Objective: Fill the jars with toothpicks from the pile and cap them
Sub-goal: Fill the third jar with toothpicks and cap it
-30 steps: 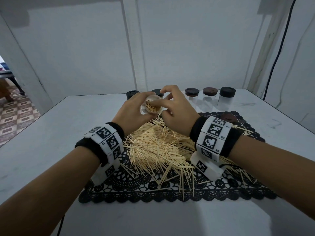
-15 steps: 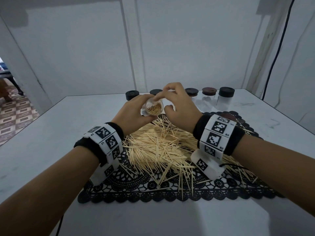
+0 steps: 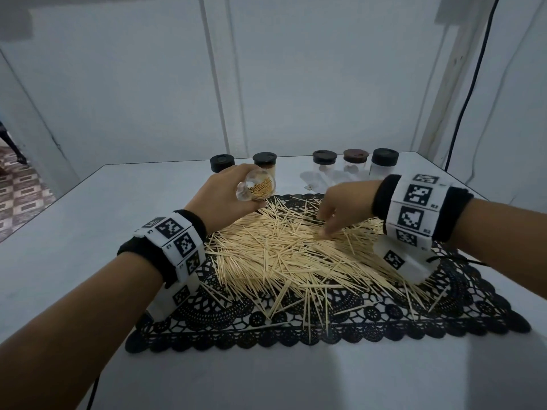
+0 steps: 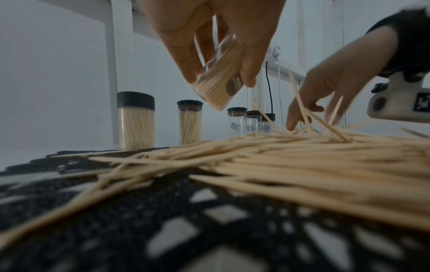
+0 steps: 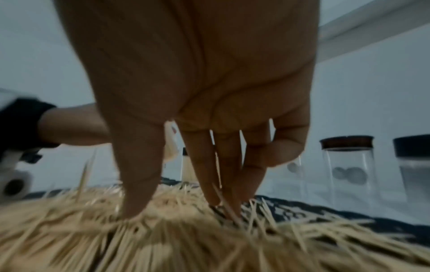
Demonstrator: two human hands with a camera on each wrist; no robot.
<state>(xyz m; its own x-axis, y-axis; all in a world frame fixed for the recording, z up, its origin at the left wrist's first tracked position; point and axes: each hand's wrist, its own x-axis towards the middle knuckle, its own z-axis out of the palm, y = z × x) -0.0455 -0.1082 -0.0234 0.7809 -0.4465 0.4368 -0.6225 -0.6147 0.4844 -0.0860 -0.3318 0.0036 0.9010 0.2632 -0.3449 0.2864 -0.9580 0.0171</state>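
- Right hand (image 3: pixel 344 207) is down on the toothpick pile (image 3: pixel 296 255), fingers (image 5: pixel 209 176) spread and dipping in, nothing pinched yet. I'd gather a small aligned bunch (loose ones jam at the mouth).
- Left hand (image 3: pixel 228 196) grips the open jar (image 3: pixel 257 189), tilted above the pile's far left edge.
- Jar's clear, uncapped, looks mostly packed with pale sticks.

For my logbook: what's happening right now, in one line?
left hand: holds open jar | right hand: fingers in toothpick pile | step: grabbing more
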